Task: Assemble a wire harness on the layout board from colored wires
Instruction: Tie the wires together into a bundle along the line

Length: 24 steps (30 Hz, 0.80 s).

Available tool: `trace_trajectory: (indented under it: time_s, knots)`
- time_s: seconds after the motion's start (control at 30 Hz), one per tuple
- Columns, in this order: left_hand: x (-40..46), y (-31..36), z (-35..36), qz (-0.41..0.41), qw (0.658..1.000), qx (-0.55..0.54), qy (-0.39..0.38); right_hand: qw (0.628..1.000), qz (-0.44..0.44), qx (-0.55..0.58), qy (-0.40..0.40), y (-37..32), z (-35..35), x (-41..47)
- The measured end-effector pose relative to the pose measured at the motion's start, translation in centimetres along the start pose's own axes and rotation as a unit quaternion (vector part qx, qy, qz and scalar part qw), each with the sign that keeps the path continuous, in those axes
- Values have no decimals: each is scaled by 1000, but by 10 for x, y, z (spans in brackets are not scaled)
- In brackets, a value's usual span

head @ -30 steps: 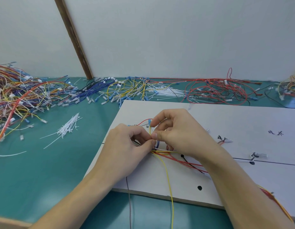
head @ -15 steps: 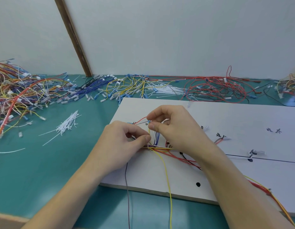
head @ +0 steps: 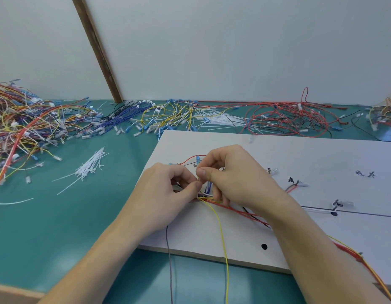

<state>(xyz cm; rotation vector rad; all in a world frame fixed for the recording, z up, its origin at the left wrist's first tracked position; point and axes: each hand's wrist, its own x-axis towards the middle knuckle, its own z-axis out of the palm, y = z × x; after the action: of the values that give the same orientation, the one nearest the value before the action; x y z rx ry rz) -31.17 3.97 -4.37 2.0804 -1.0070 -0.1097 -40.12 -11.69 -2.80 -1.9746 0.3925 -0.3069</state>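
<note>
My left hand [head: 168, 194] and right hand [head: 234, 178] pinch a small wire bundle [head: 208, 197] together on the white layout board [head: 278, 150]. Few wires are routed; heaps of loose wires [head: 168, 117] wait along the green surface [head: 58, 216], so I judge most work remains.

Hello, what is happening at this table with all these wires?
A person is building a wire harness on a white board. Both hands meet over a bundle of wires on the board: the left hand and the right hand pinch it where the wires come together. A yellow wire hangs off the near edge. Piles of spare wires lie along the green table.
</note>
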Motion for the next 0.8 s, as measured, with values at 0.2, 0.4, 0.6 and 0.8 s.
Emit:
trace_trajectory:
  time_s: [0.2, 0.4, 0.6, 0.8]
  knots:
    - [3, -1, -2, 8, 999, 23, -39, 990, -54, -106, 72, -2, 8, 4]
    - [3, -6, -6, 50, 995, 48, -65, 991, -64, -43, 110, -3, 8, 2]
    - [-2, -8, -2, 79, 994, 59, -42, 996, -7, 91, 4, -7, -1, 0]
    - [-1, -9, 1, 77, 995, 54, -40, 998, -62, 6, -6, -2, 0, -1]
